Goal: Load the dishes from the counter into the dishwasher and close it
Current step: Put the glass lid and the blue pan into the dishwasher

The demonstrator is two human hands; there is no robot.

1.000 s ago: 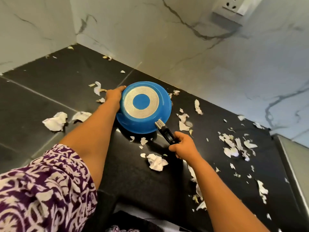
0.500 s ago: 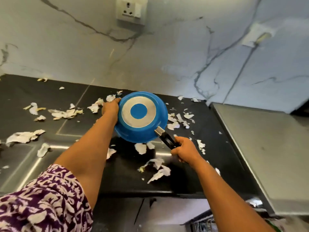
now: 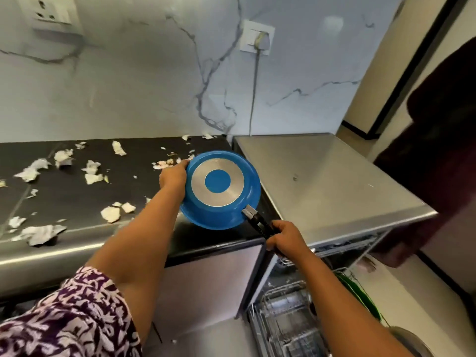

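Step in hand: the transfer of one dish to the dishwasher (image 3: 324,181) is judged to be under way, with nothing yet set down.
Blue pan (image 3: 221,189): it is held off the surface (image 3: 64,186), tilted with its underside toward the camera, above the surface's right end and just beside the dishwasher's steel top.
Left hand (image 3: 173,176): it is clasped on the pan's left rim; the fingertips are hidden behind the rim.
Right hand (image 3: 286,237): it is wrapped round the black handle (image 3: 258,222), fingers curled tight.
Dishwasher: the door is seen open below; the lower rack (image 3: 286,318) is pulled out, and a green dish (image 3: 360,292) is stood at its right side.
Surface: it is strewn with torn white scraps (image 3: 110,214); no other dishes can be made out on it.
Next move: the pan is likely to need lowering past the surface's edge and toward the lower rack. A free slot must be chosen, and the handle must be kept clear of the rack wires and the green dish.
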